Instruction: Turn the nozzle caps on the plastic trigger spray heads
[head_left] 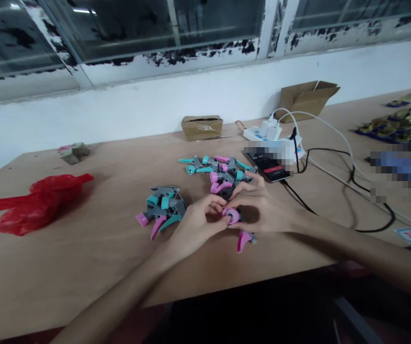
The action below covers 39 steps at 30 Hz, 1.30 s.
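Just above the table, my left hand point(201, 216) pinches the pink collar of a trigger spray head point(231, 216). Thumb and fingers of my right hand point(262, 203) close round the same piece from the other side. Its pink trigger point(241, 241) seems to point down toward me, though my fingers cover much of the grey body. Left of my hands lies a small pile of grey trigger spray heads point(165, 203) with teal and pink parts. Beyond my fingers is a second, looser group of such spray heads point(223, 167).
A phone point(271, 167) lies right of the far group, near a white power strip point(257, 134) with cables. Small point(202, 129) and larger cardboard boxes point(303, 100) stand by the wall. A red plastic bag point(44, 200) is at left; gold-and-blue parts point(398, 125) are at far right.
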{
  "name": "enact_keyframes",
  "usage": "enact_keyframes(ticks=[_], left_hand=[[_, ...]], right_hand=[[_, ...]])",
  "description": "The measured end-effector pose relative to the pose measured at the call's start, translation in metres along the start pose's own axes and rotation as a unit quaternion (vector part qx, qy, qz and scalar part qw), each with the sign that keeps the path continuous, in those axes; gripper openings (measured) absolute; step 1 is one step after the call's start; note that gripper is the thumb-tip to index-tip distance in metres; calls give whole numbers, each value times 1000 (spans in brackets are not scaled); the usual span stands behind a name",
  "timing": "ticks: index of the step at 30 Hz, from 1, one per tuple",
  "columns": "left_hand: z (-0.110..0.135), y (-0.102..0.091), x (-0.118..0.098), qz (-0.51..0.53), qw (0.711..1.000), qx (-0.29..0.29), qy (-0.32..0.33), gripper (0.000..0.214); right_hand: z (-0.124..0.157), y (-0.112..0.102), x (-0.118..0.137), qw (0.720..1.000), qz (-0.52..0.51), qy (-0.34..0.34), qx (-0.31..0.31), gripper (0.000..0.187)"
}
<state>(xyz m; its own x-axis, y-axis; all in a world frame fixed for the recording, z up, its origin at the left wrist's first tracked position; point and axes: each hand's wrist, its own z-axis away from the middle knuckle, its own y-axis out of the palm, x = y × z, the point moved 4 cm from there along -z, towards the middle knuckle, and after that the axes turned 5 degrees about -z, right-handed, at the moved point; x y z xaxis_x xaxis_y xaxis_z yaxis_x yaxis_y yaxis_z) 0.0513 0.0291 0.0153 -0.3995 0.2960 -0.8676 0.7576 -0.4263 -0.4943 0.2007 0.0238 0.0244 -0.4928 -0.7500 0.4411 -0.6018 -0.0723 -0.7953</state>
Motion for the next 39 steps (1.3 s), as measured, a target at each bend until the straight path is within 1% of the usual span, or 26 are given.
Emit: enact_keyframes(ticks=[3,6,9,11,14,18,20,23,26,29,33,35,37,39], left_hand=[[2,-1,8,52,996,60,-33,22],[6,-4,14,83,987,127,-53,23],[9,-6,19,84,983,150,-60,22],[10,-5,22,88,984,140,-65,20],[11,0,25,92,988,103,-66,17],[10,2,25,55,993,76,-67,19],[10,1,24,42,994,74,-64,21],[8,1,24,51,993,89,-57,23],[7,1,22,36,993,96,-53,24],[7,2,20,-9,995,80,-51,24],[11,4,16,-62,997,33,-30,23],[14,4,15,-73,997,-6,-24,25],[15,1,16,-81,995,-59,-27,26],[16,-1,15,-113,989,-93,-24,20]], right_hand=[[-4,6,1,999,-24,-11,20,21],[-9,14,3,998,-37,-40,32,23],[-11,22,3,996,-55,-61,38,25],[-11,26,1,995,-64,-60,37,25],[-10,27,-3,996,-68,-47,28,26],[-11,26,-3,996,-65,-48,30,28],[-12,25,-2,996,-57,-53,43,23],[-14,23,-3,996,-50,-50,54,21],[-12,22,-4,996,-52,-50,47,21],[-8,24,-3,997,-44,-56,28,20],[-2,28,0,999,-19,-40,-25,17],[1,29,1,998,-3,-16,-56,17],[3,29,0,997,9,13,-81,17],[5,29,-2,995,11,35,-97,16]])
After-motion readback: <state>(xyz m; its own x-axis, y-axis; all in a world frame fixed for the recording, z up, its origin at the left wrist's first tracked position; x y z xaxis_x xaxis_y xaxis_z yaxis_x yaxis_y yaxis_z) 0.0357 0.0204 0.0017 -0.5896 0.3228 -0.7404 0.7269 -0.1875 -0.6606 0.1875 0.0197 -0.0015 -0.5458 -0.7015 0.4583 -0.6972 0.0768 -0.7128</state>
